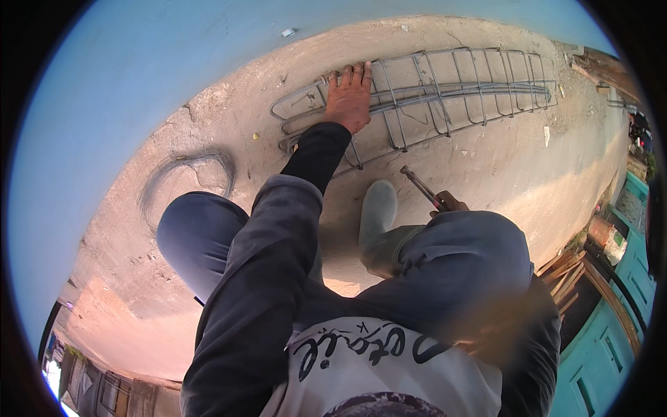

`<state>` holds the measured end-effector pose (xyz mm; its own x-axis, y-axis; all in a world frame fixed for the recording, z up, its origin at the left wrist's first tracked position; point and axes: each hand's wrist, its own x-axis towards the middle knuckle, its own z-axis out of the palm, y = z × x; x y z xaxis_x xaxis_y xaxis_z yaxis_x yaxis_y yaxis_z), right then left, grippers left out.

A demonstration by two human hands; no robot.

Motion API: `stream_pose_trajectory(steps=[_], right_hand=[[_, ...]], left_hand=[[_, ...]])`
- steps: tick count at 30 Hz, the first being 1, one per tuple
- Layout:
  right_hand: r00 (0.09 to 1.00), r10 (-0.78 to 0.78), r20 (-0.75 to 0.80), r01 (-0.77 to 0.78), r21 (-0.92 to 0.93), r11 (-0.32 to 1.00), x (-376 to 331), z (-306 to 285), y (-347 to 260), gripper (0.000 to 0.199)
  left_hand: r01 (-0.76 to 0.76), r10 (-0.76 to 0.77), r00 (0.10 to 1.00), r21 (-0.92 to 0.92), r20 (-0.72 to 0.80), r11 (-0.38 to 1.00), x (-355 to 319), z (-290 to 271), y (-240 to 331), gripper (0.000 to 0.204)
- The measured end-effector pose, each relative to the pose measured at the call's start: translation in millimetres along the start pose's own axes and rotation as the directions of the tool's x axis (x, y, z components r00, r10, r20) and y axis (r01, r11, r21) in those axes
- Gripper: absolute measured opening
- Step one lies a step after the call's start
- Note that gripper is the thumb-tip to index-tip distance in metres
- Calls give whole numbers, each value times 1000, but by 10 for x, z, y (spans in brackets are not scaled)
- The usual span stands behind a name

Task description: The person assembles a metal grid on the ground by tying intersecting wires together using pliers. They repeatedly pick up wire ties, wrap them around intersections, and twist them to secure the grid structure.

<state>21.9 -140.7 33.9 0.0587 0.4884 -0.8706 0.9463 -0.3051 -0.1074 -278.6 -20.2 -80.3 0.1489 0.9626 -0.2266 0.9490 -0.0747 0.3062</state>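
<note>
A long rebar cage (445, 90) of thin rods and rectangular stirrups lies on the ground ahead of me. My left hand (351, 101) rests on its left part, palm down, with the fingers stretched and a little apart across the bars. My right hand (450, 202) is beyond my right knee and mostly hidden by it. Its visible fingers are closed round the handles of a pair of pincers (419, 184), whose head points up and left toward the cage, apart from it. A loose coil of thin wire (226, 167) lies left of my left knee.
My grey boot (379, 208) stands close to the cage's near side. A blue wall (125, 90) runs along the left and far side. Wood pieces (566, 274), a rusty bucket (606, 238) and turquoise panels (604, 347) are at the right. Small scraps dot the ground.
</note>
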Motion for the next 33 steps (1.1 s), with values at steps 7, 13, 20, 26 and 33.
stream_pose_trajectory(steps=[7, 13, 20, 26, 33], right_hand=[[894, -421, -152, 337, -388, 858, 322, -1251, -420, 57], [807, -588, 65, 401, -790, 463, 690, -1807, -1153, 52], [825, -519, 224, 308, -948, 80, 662, -1706, -1641, 46], [721, -672, 170, 215, -977, -16, 566, -1514, -1635, 39], [730, -677, 97, 228, -968, 107, 418, -1358, -1728, 20]], left_hand=[[10, -11, 997, -18, -73, 1000, 2, 112, -47, 109], [25, -26, 998, -27, -63, 999, -6, 74, -46, 106], [30, -32, 995, -25, -92, 999, -25, 123, -54, 102], [23, -26, 994, -24, -108, 999, -26, 112, -49, 97], [41, -39, 993, 15, -115, 999, -52, 126, -93, 98]])
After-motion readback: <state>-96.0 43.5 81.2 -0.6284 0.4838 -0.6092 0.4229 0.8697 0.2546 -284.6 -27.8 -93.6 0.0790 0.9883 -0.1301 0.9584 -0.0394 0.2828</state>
